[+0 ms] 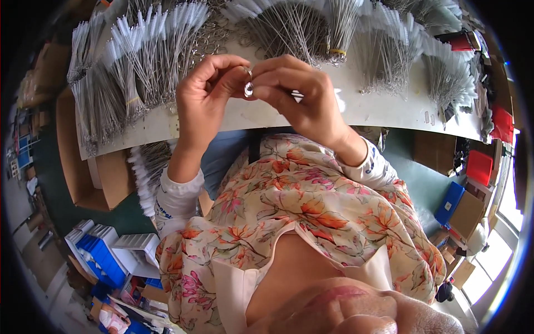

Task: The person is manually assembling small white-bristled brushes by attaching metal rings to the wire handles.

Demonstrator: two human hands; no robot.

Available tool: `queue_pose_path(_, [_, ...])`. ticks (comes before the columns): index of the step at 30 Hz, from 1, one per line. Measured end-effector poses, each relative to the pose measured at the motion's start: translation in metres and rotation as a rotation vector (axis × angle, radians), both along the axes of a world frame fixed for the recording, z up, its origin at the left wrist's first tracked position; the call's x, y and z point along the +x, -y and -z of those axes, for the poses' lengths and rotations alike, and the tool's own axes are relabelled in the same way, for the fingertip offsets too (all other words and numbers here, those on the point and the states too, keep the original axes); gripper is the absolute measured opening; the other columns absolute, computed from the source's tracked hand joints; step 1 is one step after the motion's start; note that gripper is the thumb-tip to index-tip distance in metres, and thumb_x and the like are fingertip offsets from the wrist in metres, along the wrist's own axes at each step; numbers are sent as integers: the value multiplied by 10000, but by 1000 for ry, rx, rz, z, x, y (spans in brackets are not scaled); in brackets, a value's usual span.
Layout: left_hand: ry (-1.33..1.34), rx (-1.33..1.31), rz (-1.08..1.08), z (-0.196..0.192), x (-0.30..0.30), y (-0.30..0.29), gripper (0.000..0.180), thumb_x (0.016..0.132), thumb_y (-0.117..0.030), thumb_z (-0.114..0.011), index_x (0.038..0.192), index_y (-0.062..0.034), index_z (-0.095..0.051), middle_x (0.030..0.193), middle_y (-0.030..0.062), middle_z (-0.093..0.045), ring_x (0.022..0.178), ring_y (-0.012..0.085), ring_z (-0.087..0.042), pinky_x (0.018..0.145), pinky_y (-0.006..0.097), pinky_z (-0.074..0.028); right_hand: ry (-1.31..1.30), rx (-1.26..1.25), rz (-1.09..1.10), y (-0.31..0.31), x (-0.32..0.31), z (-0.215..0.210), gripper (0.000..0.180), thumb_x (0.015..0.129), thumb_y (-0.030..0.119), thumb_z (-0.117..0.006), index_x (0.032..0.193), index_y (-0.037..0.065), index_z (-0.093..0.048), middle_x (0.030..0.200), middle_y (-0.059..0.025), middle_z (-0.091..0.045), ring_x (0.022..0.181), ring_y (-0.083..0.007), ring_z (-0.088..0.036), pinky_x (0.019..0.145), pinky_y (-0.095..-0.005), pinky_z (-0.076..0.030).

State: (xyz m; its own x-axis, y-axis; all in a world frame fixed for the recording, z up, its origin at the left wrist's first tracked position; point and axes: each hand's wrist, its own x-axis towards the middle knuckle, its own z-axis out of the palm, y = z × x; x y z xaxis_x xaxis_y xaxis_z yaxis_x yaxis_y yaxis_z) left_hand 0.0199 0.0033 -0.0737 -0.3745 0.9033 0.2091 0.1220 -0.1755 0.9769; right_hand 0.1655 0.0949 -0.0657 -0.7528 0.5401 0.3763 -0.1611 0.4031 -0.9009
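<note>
Just above the table edge, my two hands meet fingertip to fingertip. My left hand [204, 92] is closed in a pinch on a small shiny metal ring [248, 89]. The fingertips of my right hand [297, 92] press on the ring's other side. White bristles [340, 100] show past the back of my right hand and through a gap under its fingers; I cannot tell whether that hand holds them. Beyond my left hand, loose metal rings [214, 39] lie in a pile. Bundles of wire-handled brushes [130, 61] are heaped to the left.
More wire brushes [295, 28] cover the back and right of the white table [384, 111]. An open cardboard box [83, 161] stands at the left, below the table edge. Blue and white crates [103, 259] sit at lower left. A red bin [479, 167] is on the right.
</note>
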Motion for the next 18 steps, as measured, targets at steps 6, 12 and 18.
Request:
queue_pose_path(6, [222,69,197,-23,-6,17,208,804,20,-619,1011,16,-614,939,77,-639,838,107,-614,741,222,-515,-198,871,205,8,3,4,190,581,81,-683,770,82,-664,914,9,-624,585,-99,-571,482,-236,-455])
queue_pose_path(12, [-488,233,-128,-36,4,27,281,728,79,-639,1003,22,-629,941,115,-643,781,161,-654,692,236,-540,-251,660,68,8,-1,0,164,659,86,-693,820,71,-669,867,-13,-613,564,-95,-534,484,-223,-425])
queue_pose_path(18, [-705,422,-166,-24,2,25,320,718,131,-591,1036,106,-576,990,205,-613,870,249,-638,708,283,-561,51,-758,-237,11,-2,-29,198,859,205,-617,864,11,-653,646,33,-520,548,-30,-438,478,-186,-347])
